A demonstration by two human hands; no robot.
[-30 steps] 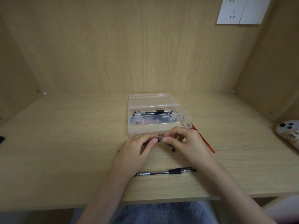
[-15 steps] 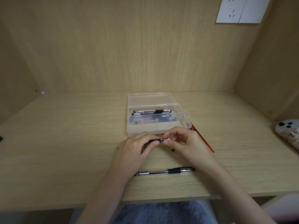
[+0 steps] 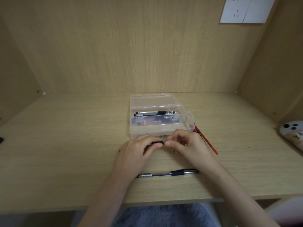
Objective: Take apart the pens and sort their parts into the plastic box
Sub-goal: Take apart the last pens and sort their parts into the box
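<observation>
L hand, R hand pinch pen, plastic box behind

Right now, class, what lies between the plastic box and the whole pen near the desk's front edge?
In the head view, the left hand and right hand, both gripping a dark pen, sit between the plastic box and the whole pen.

A light wooden desk fills the view. A back panel of the same wood rises from the desk's far edge, with a white socket plate set high on it, above the desk's right half. A white object with dark round spots lies at the desk's right edge. A small dark thing sits at its left edge, cut off. Blue-grey fabric shows below the desk's near edge.
</observation>
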